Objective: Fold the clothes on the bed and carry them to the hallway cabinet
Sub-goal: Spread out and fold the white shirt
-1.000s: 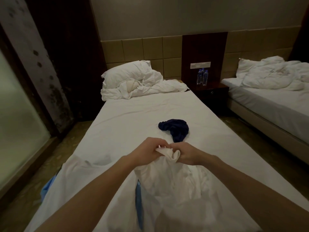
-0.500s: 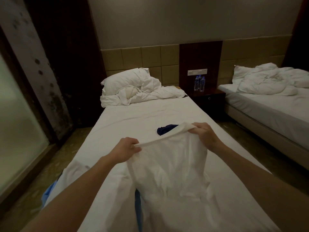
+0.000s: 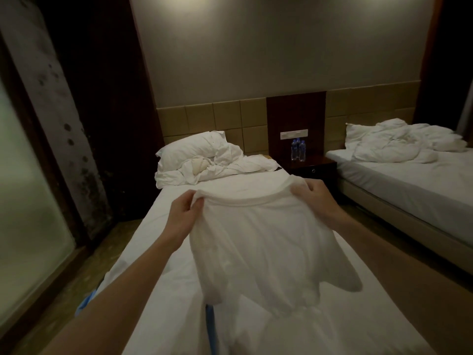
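Shirt [image 3: 258, 242]: unfolded, pinched at the collar by my left hand [image 3: 183, 213] and right hand [image 3: 316, 198], hanging below; folding, carrying remain.

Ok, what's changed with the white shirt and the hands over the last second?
The left hand and right hand were bunched together on the white shirt; they have moved apart and up, spreading it by the neckline above the bed. The shirt now hides the dark blue garment. Both hands kept their grip; pillow and bottles are unchanged.
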A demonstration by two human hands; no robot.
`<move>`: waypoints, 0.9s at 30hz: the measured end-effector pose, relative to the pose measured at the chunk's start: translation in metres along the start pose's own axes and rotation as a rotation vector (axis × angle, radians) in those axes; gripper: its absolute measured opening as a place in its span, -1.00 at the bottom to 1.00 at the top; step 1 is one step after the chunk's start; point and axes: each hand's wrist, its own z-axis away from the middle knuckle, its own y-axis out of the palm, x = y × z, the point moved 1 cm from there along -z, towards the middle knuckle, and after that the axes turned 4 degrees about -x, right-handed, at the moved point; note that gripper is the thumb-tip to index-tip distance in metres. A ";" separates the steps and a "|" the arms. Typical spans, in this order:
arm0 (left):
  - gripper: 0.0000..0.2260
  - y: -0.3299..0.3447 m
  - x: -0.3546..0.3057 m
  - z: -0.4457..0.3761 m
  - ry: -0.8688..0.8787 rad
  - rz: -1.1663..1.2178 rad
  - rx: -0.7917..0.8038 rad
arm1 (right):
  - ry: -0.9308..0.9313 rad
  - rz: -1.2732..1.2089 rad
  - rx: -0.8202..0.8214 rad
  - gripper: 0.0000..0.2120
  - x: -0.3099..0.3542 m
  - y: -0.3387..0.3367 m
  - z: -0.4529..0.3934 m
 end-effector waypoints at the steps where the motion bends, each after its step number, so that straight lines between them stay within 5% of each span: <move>1: -0.85 0.001 -0.009 -0.001 0.076 -0.058 -0.025 | -0.019 -0.022 0.001 -0.52 0.008 -0.003 0.002; 5: -0.85 -0.004 -0.036 -0.002 0.318 -0.276 -0.159 | -0.142 -0.053 -0.121 -0.84 0.041 -0.020 0.009; 11: -0.71 -0.020 -0.094 -0.005 0.460 -0.481 -0.429 | -0.269 0.029 -0.294 -0.86 0.085 -0.050 0.010; 20: -0.66 -0.056 -0.188 -0.014 0.673 -0.516 -0.468 | -0.411 -0.057 -0.419 -0.75 0.163 -0.100 0.017; 27: -0.68 -0.052 -0.184 -0.026 0.688 -0.619 -0.454 | -0.432 0.134 -0.397 -0.78 0.144 -0.100 -0.001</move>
